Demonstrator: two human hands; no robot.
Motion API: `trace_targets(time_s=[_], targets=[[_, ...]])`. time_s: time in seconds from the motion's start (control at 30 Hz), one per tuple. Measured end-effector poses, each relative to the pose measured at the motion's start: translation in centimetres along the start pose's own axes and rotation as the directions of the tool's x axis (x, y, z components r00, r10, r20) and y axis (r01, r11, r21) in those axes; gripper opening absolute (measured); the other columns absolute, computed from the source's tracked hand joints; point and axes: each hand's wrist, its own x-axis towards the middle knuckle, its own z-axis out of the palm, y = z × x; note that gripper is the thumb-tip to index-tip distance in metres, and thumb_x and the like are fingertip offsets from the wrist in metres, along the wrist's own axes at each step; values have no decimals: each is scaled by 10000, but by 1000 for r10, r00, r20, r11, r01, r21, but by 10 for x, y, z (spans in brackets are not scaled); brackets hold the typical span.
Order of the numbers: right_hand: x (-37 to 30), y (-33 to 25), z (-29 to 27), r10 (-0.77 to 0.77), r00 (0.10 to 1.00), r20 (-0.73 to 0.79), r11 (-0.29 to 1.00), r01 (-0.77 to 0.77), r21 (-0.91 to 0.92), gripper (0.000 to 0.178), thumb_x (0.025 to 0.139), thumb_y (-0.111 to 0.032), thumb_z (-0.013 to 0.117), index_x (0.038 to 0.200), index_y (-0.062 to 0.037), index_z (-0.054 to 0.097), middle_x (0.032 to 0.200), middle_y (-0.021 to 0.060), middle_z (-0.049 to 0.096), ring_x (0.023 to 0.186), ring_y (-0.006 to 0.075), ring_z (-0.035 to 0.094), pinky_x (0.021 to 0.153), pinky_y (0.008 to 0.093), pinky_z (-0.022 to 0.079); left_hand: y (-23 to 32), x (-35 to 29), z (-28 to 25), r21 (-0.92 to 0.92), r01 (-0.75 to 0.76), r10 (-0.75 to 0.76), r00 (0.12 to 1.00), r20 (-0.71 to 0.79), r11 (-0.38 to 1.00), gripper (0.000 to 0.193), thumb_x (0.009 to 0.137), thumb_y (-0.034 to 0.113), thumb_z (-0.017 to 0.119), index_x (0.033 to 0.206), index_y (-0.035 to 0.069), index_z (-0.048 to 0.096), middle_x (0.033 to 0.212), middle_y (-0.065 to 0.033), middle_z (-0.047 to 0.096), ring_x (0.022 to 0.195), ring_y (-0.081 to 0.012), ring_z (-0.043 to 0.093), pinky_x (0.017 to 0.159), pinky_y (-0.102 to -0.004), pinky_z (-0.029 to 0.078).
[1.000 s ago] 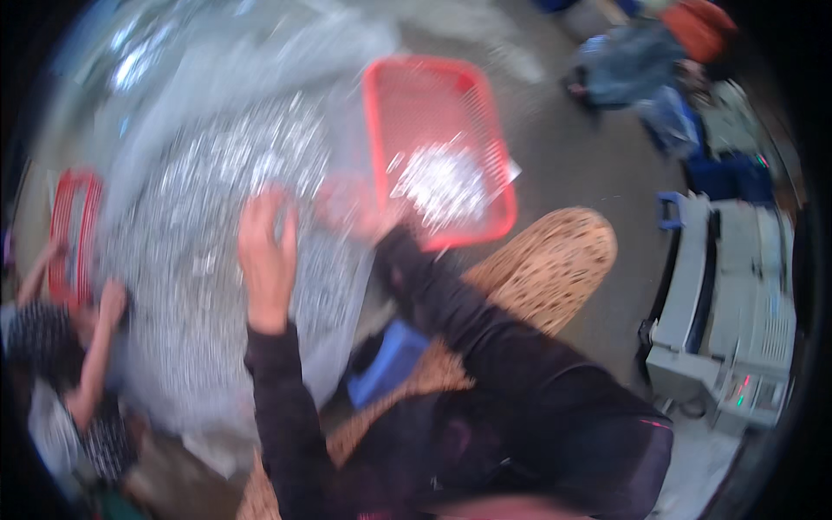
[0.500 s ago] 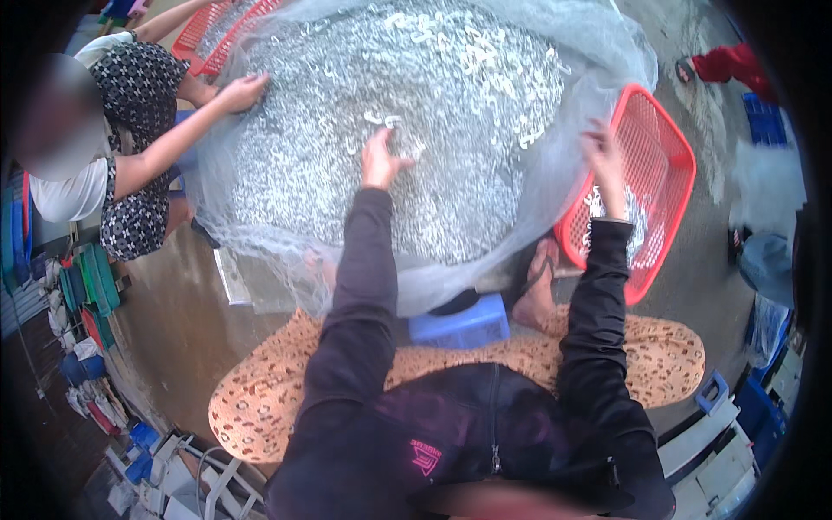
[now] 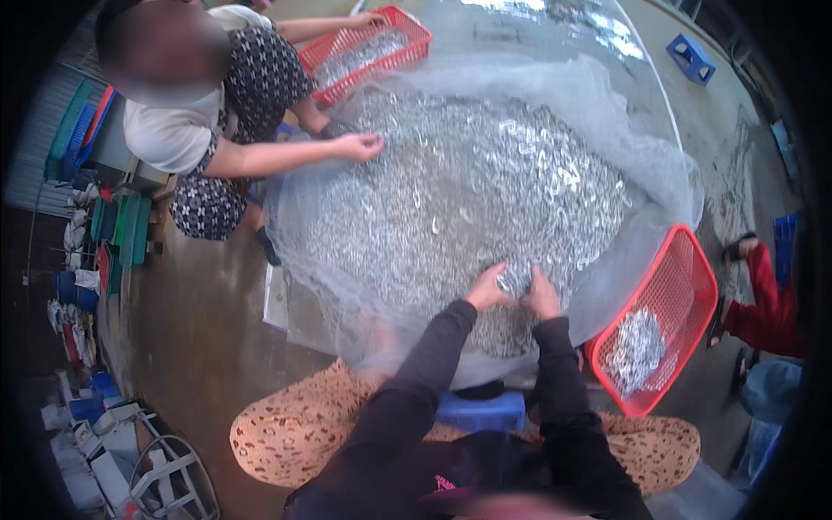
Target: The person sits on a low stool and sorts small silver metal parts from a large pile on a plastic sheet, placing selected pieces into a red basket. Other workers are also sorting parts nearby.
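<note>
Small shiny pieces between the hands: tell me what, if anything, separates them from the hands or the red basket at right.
Nothing visible separates the left hand or right hand from the pieces. Toward the red basket at right, pale netting and the basket's near rim lie between.

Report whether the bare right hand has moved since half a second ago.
Yes: the bare right hand moved left, away from the red rectangular plastic basket.

Shiny, metallic-looking pieces (image 3: 412,251) are glinting on gauzy, translucent netting (image 3: 572,82); at right, a perforated plastic basket (image 3: 674,276) is looking smooth; at left, wet floor (image 3: 191,347) is shining
</note>
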Motion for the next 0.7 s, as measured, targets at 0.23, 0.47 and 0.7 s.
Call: trace_targets(time_s=[0.23,0.47,0.7], targets=[[-19,-19,-66,-326,882,340,675,-34,737,498,770,6,623,1232,11,438,1081,83,544,891,153,575,733,310,552,72,-35,-56,-270,3,59,974,220,963,636,798,221,714,1312,21,398,1094,-100,603,970,-204,599,801,-364,510],[-39,-40,-120,-263,925,273,401,-153,903,229,860,-52,584,1072,-7,509,1097,88,550,925,193,608,793,344,566,134,-40,-88,-55,256,-237,944,229,965,386,804,-53,568,1181,-17,492,1041,-84,598,879,-177,617,795,-330,546],[-43,-27,-108,-110,945,307,305,-262,916,397,953,-258,475,1293,-58,433,1175,109,558,915,265,633,751,392,556,119,-45,-99,-249,269,-191,936,296,930,344,839,12,610,1171,-8,519,1148,-85,555,937,-218,611,781,-396,566]])
